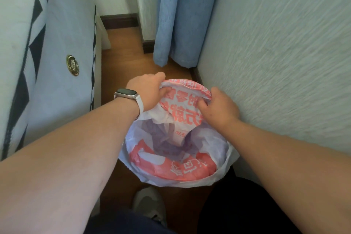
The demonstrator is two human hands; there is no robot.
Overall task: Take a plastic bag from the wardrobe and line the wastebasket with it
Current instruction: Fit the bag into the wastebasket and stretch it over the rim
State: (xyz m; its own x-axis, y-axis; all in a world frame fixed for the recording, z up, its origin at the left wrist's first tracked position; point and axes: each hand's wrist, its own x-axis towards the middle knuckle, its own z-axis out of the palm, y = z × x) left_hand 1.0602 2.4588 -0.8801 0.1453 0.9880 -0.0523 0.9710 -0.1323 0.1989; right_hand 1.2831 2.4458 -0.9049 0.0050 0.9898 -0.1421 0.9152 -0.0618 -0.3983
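Observation:
A white plastic bag (176, 169) with red printed lettering is spread open over a round wastebasket on the floor, hiding the basket almost entirely. The bag's near edge is folded out over the rim. My left hand (150, 91), with a white-strapped watch on the wrist, grips the bag's far left edge. My right hand (218, 108) grips the far right edge, close to the wall. Purple-tinted plastic shows deep inside the opening.
A textured wall (284, 62) stands close on the right. A mattress side (62, 53) with a gold badge rises on the left. Blue curtains (180, 15) hang beyond the basket. Wooden floor (123, 49) runs between them. My white shoe (150, 205) is below the basket.

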